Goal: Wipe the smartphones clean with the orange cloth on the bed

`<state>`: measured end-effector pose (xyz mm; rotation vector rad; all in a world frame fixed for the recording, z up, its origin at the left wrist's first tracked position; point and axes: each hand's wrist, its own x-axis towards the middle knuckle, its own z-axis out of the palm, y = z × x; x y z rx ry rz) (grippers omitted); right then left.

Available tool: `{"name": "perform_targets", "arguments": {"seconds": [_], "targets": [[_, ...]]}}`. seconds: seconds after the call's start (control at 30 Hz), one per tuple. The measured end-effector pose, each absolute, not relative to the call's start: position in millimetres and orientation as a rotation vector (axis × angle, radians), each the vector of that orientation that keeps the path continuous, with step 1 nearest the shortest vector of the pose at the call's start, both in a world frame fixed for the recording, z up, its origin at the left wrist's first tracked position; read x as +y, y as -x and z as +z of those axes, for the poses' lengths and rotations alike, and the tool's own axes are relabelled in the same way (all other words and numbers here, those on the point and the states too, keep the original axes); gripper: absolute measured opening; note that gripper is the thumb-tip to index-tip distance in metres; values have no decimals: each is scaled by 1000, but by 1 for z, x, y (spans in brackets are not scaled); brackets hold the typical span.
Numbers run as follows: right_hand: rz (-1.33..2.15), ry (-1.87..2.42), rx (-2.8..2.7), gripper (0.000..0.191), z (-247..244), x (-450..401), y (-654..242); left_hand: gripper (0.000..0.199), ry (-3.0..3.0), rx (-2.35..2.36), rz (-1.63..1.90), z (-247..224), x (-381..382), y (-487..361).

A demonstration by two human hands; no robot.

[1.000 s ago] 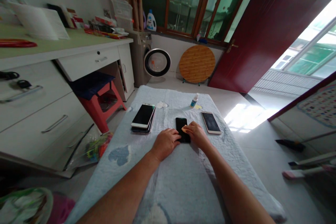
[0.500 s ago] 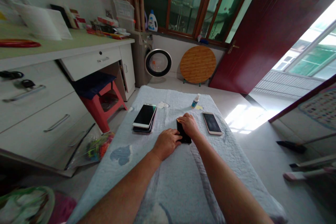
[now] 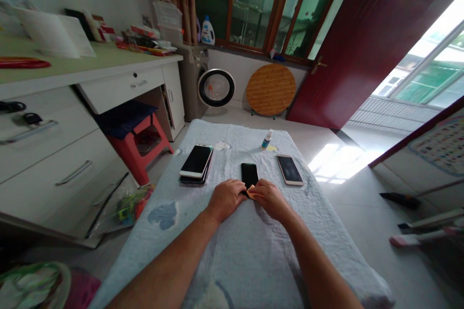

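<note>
A black smartphone (image 3: 249, 173) lies screen up on the cloth-covered table, its near end partly hidden by my hands. My left hand (image 3: 227, 196) is closed at the phone's lower left edge, with thumb and fingers against it. Pinched in my right hand (image 3: 268, 196) is a small orange cloth (image 3: 253, 192), pressed on the phone's near end. To the left, a white smartphone (image 3: 196, 160) rests on top of a dark phone (image 3: 195, 181). Another light-framed smartphone (image 3: 290, 170) lies to the right. Behind them stands a small spray bottle (image 3: 266, 140).
A pale blue patterned cloth (image 3: 174, 246) covers the table. On the left are a white desk (image 3: 108, 87) and a red stool (image 3: 145, 145) with a dark seat. A washing machine (image 3: 194, 77) with its door open, a round wooden tabletop (image 3: 271, 89) and a red door (image 3: 344, 34) stand beyond.
My right hand has slid the orange cloth from the phone's far end down to its near end. The far part of the screen is now uncovered. My left hand stays at the phone's left edge.
</note>
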<state>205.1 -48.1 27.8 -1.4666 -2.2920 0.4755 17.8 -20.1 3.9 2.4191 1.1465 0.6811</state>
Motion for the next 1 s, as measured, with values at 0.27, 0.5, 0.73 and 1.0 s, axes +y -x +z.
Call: {"name": "perform_targets", "arguments": {"seconds": [0.27,0.5,0.73,1.0], "targets": [[326,1676,-2109,25,11,-34,-207,19,-2486,1115,662,3,-19,-18],[215,1829,-1947,26,4,-29,-209,18,-2473,1117,686,2,-19,-19],[39,1861,-1964,26,8,-13,-207,28,-2492,1091,625,4,-18,-18],[52,1923,-2159,27,16,15,-191,26,-2530,1107,563,6,-18,-18]]}}
